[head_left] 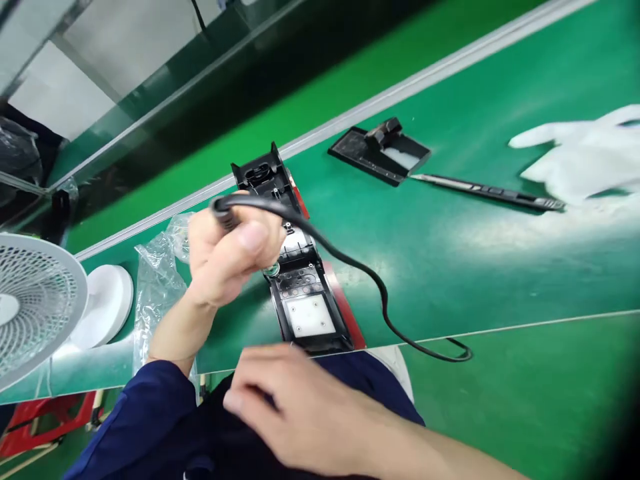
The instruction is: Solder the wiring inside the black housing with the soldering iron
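Left hand (227, 257) gripping cable (350, 260), housing (300, 280) beneath

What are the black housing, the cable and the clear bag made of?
Black housing: looks like moulded matte plastic, with ribs and clips.
Cable: flexible rubber or PVC jacket, slight sheen, bends freely.
Clear bag: thin crinkled plastic film, glossy.

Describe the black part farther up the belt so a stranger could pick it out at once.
On the green belt, look past the left hand and its black cable. The flat black tray touches a slim tool's tip and, unlike the long housing, has no red edge.
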The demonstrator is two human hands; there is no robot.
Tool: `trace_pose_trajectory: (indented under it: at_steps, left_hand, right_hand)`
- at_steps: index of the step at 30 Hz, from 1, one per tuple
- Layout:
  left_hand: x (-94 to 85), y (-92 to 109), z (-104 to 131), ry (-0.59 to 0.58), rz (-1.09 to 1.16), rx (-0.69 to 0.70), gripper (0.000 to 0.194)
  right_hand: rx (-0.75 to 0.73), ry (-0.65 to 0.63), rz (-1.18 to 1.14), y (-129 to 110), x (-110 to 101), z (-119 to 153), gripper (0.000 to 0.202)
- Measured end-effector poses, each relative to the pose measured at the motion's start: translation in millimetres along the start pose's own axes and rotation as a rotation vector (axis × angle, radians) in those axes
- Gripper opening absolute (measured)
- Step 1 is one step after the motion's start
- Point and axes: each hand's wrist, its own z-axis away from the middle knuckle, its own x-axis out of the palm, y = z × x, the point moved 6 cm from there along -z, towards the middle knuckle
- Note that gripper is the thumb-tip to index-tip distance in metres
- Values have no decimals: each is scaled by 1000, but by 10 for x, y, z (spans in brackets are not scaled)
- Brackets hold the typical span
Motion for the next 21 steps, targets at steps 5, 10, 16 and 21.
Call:
trace_pose_trajectory:
  at_steps: [5,10,16,21]
  left_hand:
    - [-93,111,2,-15,-270,90,28]
    - [-153,334,110,-28,-664,68,16]
    - [-468,585,791,443,-857,271,26]
    - [-513,272,1687,656,-959,103,29]
  right_hand:
    - [-59,627,418,-328,-896,-16,17]
    - [-126,582,690,-379,-949,-334,28]
    - [-212,433,869,-458,-899,-580,30]
    - [-215,279,855,-576,-1006,-477,13]
